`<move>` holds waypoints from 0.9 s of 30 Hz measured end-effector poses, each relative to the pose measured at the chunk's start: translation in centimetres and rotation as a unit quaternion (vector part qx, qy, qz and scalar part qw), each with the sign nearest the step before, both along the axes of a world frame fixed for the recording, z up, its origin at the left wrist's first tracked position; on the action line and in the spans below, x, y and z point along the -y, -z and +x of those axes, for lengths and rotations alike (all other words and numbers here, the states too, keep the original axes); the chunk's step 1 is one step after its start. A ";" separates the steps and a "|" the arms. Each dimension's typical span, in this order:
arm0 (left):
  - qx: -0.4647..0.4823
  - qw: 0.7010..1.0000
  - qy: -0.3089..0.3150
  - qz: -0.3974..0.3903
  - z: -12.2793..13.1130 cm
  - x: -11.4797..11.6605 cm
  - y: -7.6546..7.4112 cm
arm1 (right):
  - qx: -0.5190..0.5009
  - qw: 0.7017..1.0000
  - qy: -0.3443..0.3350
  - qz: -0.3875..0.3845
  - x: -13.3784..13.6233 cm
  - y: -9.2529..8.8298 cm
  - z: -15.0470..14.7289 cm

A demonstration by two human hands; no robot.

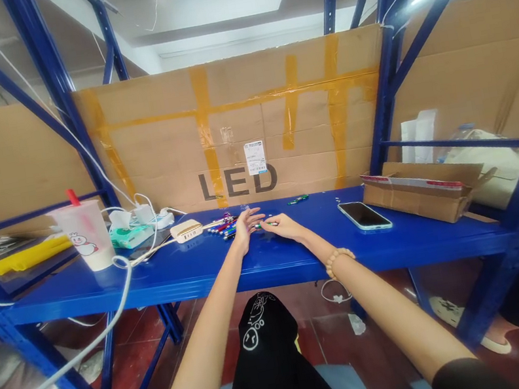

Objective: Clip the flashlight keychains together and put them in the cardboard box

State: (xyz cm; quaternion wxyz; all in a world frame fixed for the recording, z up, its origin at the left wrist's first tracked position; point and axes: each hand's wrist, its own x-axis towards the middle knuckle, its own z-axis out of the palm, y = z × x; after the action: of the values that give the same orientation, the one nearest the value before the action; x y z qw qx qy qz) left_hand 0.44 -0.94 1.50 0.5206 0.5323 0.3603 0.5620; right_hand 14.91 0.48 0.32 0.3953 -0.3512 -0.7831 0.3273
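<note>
Both my arms reach over the blue shelf (pixel 202 270). My left hand (pixel 245 227) lies with fingers stretched out, touching a small cluster of coloured pens (pixel 222 227). My right hand (pixel 282 224) rests palm down next to it, its fingers closed on a thin green pen (pixel 264 224) that also meets the left fingertips. A bead bracelet (pixel 337 260) circles my right wrist. One more green pen (pixel 298 199) lies apart, further back.
A phone (pixel 364 215) lies face up to the right, beside an open cardboard box (pixel 425 190). To the left stand a plastic cup with a red straw (pixel 84 234), a tissue pack (pixel 129 235), a charger block (pixel 186 230) and white cables. A cardboard sheet marked LED (pixel 238 125) backs the shelf.
</note>
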 end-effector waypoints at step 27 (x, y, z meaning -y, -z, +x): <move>0.008 1.000 0.012 -0.009 -0.1 0.0 0.0 | -0.020 0.998 -0.004 -0.066 0.0 -0.2 0.2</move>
State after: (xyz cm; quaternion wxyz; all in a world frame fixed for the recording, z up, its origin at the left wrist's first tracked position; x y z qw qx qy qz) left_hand 0.36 -0.98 1.50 0.5345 0.5276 0.3549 0.5567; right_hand 15.07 0.45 0.51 0.3860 -0.3668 -0.7530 0.3866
